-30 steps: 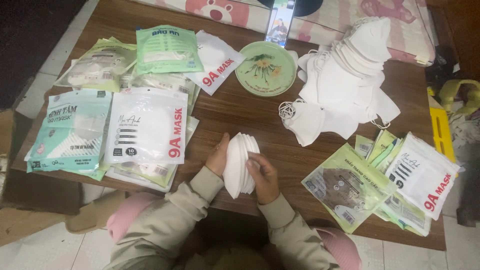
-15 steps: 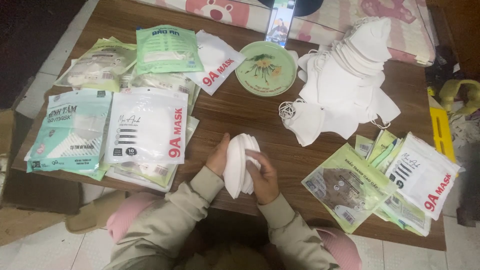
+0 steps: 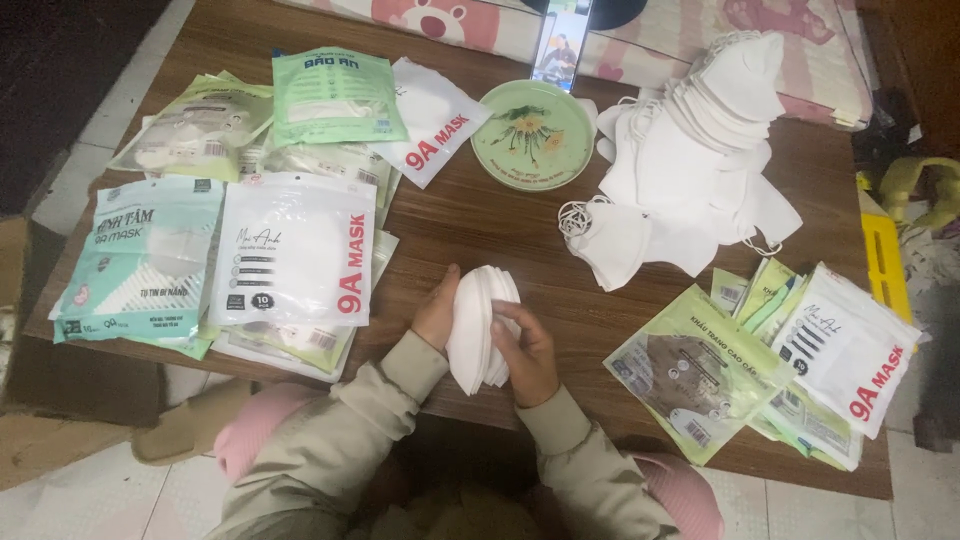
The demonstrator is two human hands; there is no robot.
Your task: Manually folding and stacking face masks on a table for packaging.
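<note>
Left hand (image 3: pixel 437 312) and right hand (image 3: pixel 527 352) are closed on a stack of white masks (image 3: pixel 478 326), held between them.
The stack's long axis runs away from the body, above the table (image 3: pixel 520 235) edge; both hands are equally near.

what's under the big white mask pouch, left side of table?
Under the white pouch more flat packets stick out at its lower and right edges, on the wooden table. How many packets lie beneath is hidden.
</note>
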